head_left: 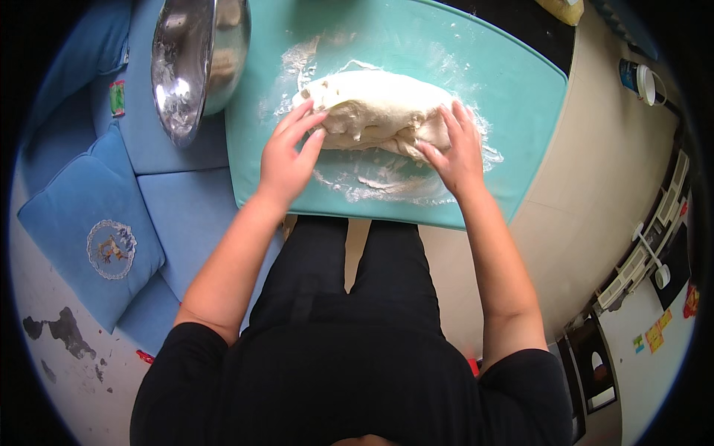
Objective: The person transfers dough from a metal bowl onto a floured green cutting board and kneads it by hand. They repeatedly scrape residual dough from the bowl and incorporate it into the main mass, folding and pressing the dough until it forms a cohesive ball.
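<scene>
A large, long lump of pale dough point(387, 97) lies crosswise on the teal tabletop point(513, 97), its near side rough and folded. Loose white flour point(379, 186) is spread around it. At the dough's left end is my left hand point(290, 157), fingers apart, with the fingertips at its edge. My right hand point(461, 152) rests against the right end, fingers spread and the thumb toward the dough's near side. Neither hand is closed around the dough. The underside of the lump is hidden.
A shiny metal bowl point(195, 70) stands tipped on its side at the table's left edge. Beyond it is a blue sofa point(186, 201) with a blue cushion point(97, 215). To the right, a white bucket point(641, 82) stands on the beige floor point(587, 156).
</scene>
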A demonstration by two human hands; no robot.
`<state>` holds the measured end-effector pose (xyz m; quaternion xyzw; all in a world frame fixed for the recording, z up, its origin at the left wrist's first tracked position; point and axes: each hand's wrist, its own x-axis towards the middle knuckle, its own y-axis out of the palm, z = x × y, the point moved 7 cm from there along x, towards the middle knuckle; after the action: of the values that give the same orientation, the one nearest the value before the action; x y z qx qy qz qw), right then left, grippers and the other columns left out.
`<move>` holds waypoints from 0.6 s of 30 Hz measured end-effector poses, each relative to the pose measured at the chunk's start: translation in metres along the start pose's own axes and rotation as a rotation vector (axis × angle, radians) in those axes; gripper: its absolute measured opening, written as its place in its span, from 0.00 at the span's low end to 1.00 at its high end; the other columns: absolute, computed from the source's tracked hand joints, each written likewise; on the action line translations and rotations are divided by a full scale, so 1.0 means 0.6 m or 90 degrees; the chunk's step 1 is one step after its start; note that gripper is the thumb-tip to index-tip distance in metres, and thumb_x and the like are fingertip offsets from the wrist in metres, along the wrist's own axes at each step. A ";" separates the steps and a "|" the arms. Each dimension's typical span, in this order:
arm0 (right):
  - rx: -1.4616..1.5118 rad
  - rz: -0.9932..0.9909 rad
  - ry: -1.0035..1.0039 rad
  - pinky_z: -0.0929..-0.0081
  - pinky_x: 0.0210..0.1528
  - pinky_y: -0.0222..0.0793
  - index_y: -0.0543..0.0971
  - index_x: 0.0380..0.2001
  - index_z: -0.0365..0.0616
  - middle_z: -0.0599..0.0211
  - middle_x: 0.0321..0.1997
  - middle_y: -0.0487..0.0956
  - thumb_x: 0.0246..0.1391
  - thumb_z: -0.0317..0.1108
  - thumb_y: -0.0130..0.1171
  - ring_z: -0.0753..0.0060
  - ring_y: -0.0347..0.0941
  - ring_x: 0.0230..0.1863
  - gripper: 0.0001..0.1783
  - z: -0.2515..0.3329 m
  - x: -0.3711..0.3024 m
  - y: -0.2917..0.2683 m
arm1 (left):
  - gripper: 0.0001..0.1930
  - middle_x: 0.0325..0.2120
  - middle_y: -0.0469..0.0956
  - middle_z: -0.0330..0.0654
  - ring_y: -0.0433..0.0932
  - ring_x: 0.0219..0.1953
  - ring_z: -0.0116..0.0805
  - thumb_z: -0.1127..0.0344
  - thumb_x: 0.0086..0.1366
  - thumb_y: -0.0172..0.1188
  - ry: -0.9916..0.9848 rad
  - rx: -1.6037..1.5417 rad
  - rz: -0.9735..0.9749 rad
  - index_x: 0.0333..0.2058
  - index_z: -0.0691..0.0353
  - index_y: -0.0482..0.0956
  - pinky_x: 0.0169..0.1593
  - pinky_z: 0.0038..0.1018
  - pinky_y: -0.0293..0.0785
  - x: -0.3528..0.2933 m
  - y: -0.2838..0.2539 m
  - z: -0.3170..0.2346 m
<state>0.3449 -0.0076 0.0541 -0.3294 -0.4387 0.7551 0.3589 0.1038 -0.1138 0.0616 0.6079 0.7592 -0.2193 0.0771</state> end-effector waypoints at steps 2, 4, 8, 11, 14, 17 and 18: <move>-0.025 0.066 0.038 0.58 0.58 0.56 0.61 0.58 0.52 0.53 0.62 0.56 0.33 0.40 0.68 0.42 0.52 0.61 0.45 -0.001 -0.047 0.017 | 0.31 0.52 0.62 0.51 0.62 0.56 0.42 0.67 0.51 0.62 -0.056 0.011 -0.117 0.54 0.61 0.63 0.52 0.31 0.66 -0.050 -0.009 0.007; -0.037 0.083 0.056 0.59 0.58 0.57 0.60 0.58 0.55 0.54 0.64 0.52 0.30 0.35 0.69 0.41 0.52 0.61 0.47 -0.015 -0.064 0.035 | 0.36 0.52 0.60 0.50 0.62 0.55 0.43 0.66 0.48 0.65 -0.072 0.145 -0.096 0.56 0.60 0.58 0.51 0.33 0.67 -0.061 0.012 0.057; -0.065 0.029 0.081 0.61 0.54 0.63 0.61 0.57 0.58 0.56 0.61 0.55 0.26 0.29 0.70 0.45 0.59 0.55 0.48 -0.044 -0.011 0.040 | 0.46 0.53 0.56 0.51 0.60 0.55 0.45 0.65 0.44 0.68 -0.051 0.464 -0.043 0.59 0.57 0.48 0.51 0.36 0.67 -0.023 0.060 0.106; 0.063 0.032 0.189 0.66 0.50 0.66 0.64 0.53 0.52 0.55 0.52 0.66 0.30 0.30 0.68 0.51 0.66 0.49 0.41 -0.057 0.015 0.029 | 0.43 0.50 0.58 0.53 0.66 0.48 0.51 0.65 0.44 0.66 -0.086 0.448 -0.076 0.57 0.52 0.50 0.49 0.36 0.68 0.036 0.062 0.140; 0.365 0.079 0.342 0.69 0.44 0.69 0.64 0.50 0.42 0.54 0.45 0.70 0.34 0.34 0.65 0.58 0.70 0.43 0.35 -0.064 0.011 0.036 | 0.29 0.42 0.70 0.49 0.73 0.41 0.44 0.65 0.48 0.62 -0.074 0.249 -0.093 0.51 0.55 0.63 0.44 0.31 0.70 0.054 0.044 0.112; 0.657 0.185 0.466 0.76 0.28 0.70 0.62 0.47 0.33 0.56 0.38 0.72 0.38 0.40 0.64 0.69 0.72 0.35 0.36 0.007 -0.033 0.018 | 0.16 0.30 0.78 0.45 0.77 0.34 0.35 0.65 0.51 0.59 -0.061 -0.082 -0.070 0.40 0.61 0.73 0.40 0.25 0.71 0.046 0.004 0.043; 0.681 0.211 0.488 0.78 0.21 0.69 0.61 0.47 0.31 0.57 0.36 0.72 0.40 0.41 0.63 0.73 0.72 0.32 0.36 0.041 -0.053 0.008 | 0.17 0.29 0.78 0.45 0.77 0.33 0.34 0.64 0.51 0.59 -0.052 -0.048 -0.067 0.40 0.62 0.73 0.39 0.25 0.71 0.042 -0.004 0.007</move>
<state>0.3405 -0.0462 0.0656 -0.4139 0.2100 0.7429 0.4825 0.0944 -0.0939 0.0487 0.5541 0.7942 -0.2192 0.1191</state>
